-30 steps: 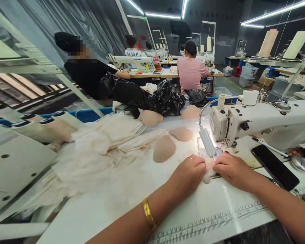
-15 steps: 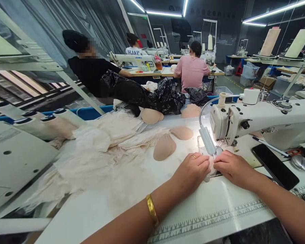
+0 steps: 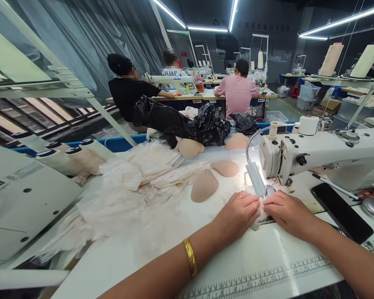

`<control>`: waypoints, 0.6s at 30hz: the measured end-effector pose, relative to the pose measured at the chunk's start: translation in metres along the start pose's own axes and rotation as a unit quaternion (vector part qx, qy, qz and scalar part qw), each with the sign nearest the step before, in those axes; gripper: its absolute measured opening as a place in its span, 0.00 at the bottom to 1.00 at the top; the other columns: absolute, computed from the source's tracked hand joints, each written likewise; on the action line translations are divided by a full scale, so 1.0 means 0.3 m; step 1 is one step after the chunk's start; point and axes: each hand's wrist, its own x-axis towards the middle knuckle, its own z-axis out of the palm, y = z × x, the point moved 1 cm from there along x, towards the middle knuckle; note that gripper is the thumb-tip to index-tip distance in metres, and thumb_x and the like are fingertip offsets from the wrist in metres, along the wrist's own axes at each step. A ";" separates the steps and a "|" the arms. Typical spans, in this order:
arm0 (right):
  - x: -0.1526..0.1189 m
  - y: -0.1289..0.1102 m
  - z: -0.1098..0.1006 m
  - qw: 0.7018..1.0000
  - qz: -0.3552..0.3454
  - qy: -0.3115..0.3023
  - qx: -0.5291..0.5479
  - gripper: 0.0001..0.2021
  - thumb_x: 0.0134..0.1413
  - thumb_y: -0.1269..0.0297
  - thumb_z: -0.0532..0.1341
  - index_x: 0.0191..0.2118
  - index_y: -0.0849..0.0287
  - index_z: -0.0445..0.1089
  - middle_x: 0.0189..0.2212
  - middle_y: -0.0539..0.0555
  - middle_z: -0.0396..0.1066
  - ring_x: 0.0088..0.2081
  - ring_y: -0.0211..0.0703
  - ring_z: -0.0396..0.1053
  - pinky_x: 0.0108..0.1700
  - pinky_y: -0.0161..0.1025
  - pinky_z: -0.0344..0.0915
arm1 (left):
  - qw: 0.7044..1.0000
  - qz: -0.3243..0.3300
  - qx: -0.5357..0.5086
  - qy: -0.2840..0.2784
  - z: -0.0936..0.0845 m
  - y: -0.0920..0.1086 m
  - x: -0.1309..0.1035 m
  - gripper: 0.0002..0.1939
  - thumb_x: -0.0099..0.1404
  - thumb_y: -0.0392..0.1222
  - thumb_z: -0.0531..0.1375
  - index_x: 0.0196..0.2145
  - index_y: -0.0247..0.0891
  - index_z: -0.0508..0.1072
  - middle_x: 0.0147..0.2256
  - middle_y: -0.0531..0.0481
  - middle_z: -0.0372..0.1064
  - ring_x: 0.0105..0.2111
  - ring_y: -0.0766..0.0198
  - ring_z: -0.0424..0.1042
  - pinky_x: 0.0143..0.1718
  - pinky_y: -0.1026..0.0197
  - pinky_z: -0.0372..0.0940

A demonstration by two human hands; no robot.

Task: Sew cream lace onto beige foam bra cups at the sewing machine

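The fingers of the left hand are curling closed, seemingly pinching the near left edge of a small piece of pale cloth, while those of the right hand are bunching together on its other side, apparently gripping it too; the fingertips are partly hiding the hold. The cloth is lying on the machine bed between the two hands, just before the needle area of the white sewing machine. A slim lamp is hanging directly over this spot, lighting it and covering the needle, so whether the needle is down cannot be told. The step in hand looks like lining up or guiding the cloth at the needle; the next move seems to call for an even, light hold, with the edge lying flat and the fingertips staying clear. Farther left, tan rounded pieces are resting beside a loose heap of cream fabric, and to the right a dark phone is lying near the machine. Beyond the table, black plastic bags are slumping, and a person in a pink top is sitting at another bench.
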 end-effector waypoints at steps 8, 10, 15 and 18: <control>0.005 0.006 0.005 0.999 0.022 0.010 -0.024 0.12 0.67 0.77 0.56 0.41 0.55 0.75 0.37 0.55 0.75 0.40 0.46 0.70 0.41 0.41 0.69 | 0.994 0.089 -0.042 -0.039 -0.020 -0.104 0.076 0.17 0.80 0.41 0.48 0.41 0.37 0.75 0.34 0.47 0.73 0.36 0.59 0.69 0.43 0.57 0.64; 0.006 0.005 0.004 0.999 0.028 0.011 -0.021 0.12 0.68 0.76 0.56 0.42 0.54 0.75 0.37 0.55 0.75 0.40 0.46 0.70 0.41 0.41 0.69 | 0.993 0.094 -0.053 -0.054 -0.019 -0.123 0.091 0.18 0.80 0.42 0.48 0.40 0.37 0.75 0.36 0.47 0.74 0.37 0.59 0.69 0.43 0.56 0.64; 0.006 -0.001 -0.005 0.999 0.039 0.011 -0.017 0.12 0.68 0.75 0.56 0.42 0.54 0.75 0.37 0.55 0.73 0.38 0.47 0.69 0.39 0.42 0.67 | 0.991 0.098 -0.082 -0.038 -0.009 -0.145 0.103 0.17 0.80 0.44 0.49 0.40 0.39 0.75 0.37 0.46 0.75 0.41 0.57 0.71 0.47 0.55 0.65; 0.005 -0.005 -0.009 0.999 0.041 0.007 -0.014 0.12 0.67 0.76 0.56 0.40 0.54 0.75 0.35 0.55 0.72 0.37 0.47 0.68 0.37 0.41 0.66 | 0.993 0.076 -0.087 -0.036 -0.007 -0.138 0.109 0.16 0.78 0.42 0.50 0.36 0.41 0.74 0.35 0.46 0.74 0.39 0.56 0.70 0.48 0.53 0.64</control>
